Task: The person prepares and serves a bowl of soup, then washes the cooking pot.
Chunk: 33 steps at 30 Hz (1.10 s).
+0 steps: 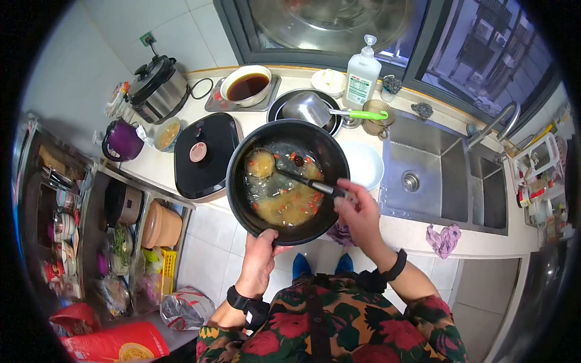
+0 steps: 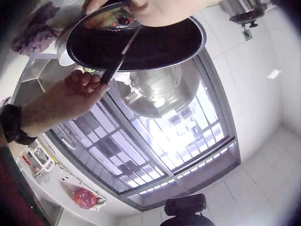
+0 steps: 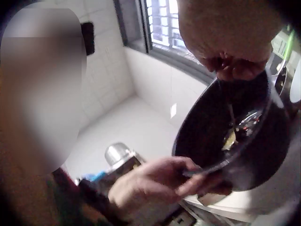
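A deep black pot [image 1: 238,202] holds a clear yellowish soup [image 1: 281,209] with red berries and one dark red date [image 1: 299,161]. My left hand [image 1: 259,257] grips its near rim, the thumb lying over the edge. In the left wrist view the pot appears tilted. My right hand [image 1: 363,218] holds a ladle [image 1: 311,184] by its black handle over the pot's right side. The ladle's round bowl, filled with yellowish soup, is at the left inside the pot. In the right wrist view, both hands are at the pot's rim.
Behind the pot, a pan [image 1: 275,109] carries a green-handled scoop [image 1: 305,109]. A white bowl [image 1: 366,166] stands right of the pot, before the sink [image 1: 423,151]. Leftward are a black-lidded cooker [image 1: 206,160], a bowl of dark liquid [image 1: 248,88] and a pressure cooker [image 1: 157,88].
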{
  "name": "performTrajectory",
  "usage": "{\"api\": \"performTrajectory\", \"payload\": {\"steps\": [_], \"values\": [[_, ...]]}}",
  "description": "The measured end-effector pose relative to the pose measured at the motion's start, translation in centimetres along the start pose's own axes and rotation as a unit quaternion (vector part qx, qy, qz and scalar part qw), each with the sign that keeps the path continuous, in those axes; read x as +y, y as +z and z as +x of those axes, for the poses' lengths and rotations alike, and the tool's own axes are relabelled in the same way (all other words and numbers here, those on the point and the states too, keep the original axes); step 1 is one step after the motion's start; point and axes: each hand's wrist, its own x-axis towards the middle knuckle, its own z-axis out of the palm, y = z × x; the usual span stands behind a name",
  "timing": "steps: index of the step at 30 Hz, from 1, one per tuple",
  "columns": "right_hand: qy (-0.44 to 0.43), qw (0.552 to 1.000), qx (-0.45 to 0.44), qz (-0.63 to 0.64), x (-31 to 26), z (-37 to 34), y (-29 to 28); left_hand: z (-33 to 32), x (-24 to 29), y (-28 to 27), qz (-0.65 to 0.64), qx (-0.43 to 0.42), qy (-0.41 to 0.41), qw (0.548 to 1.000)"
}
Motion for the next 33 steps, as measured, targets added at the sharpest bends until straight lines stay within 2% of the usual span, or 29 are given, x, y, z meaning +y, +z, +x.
{"api": "performTrajectory", "payload": {"steps": [1,2,6,7,8,9,10,12,14,19,23,26,27,30,33], "values": [[0.082,0.989,-0.017,0.122,-1.0,0.7,0.1,0.2,0.1,-0.2,0.002,-0.005,0.0,1.0],[0.162,0.956,-0.034,0.242,-1.8,1.4,0.2,0.5,0.0,-0.6,0.006,-0.022,0.0,1.0],[0.095,0.985,-0.053,0.132,-2.3,2.3,-0.4,0.4,1.0,-0.1,0.018,-0.057,-0.02,0.998],[0.026,0.996,-0.037,0.077,-2.2,1.8,-0.7,0.6,1.0,0.0,0.02,-0.061,-0.022,0.998],[0.027,0.996,-0.034,0.075,-2.4,1.3,-1.6,0.6,0.9,0.2,0.033,-0.059,-0.01,0.998],[-0.125,0.991,-0.03,-0.036,-3.0,0.7,-2.7,0.7,0.8,0.6,0.044,-0.057,0.004,0.997],[-0.275,0.95,-0.029,-0.147,-3.5,0.4,-3.8,0.8,0.7,0.9,0.04,-0.058,0.004,0.997],[-0.298,0.939,-0.032,-0.169,-3.5,0.3,-5.5,1.0,0.7,2.0,0.042,-0.059,0.02,0.997],[-0.362,0.914,-0.022,-0.183,-3.0,1.0,-7.2,1.0,0.5,3.4,0.031,-0.049,0.039,0.998],[-0.324,0.93,-0.037,-0.171,-0.9,2.9,-11.4,1.5,0.7,7.1,0.109,-0.006,0.063,0.992],[-0.304,0.944,-0.062,-0.111,0.8,5.4,-13.7,2.0,0.5,10.4,0.092,0.023,0.117,0.989],[-0.334,0.936,-0.064,-0.087,2.2,7.6,-14.8,2.1,0.1,12.5,0.102,0.062,0.154,0.981],[-0.303,0.946,-0.076,-0.087,2.6,8.1,-15.1,2.3,-0.2,13.0,0.103,0.079,0.157,0.979],[-0.288,0.952,-0.086,-0.067,3.7,9.3,-15.2,2.6,-0.5,14.6,0.113,0.12,0.164,0.973],[-0.244,0.964,-0.096,-0.055,3.9,9.5,-15.0,3.0,-0.9,15.3,0.113,0.115,0.169,0.972]]}}
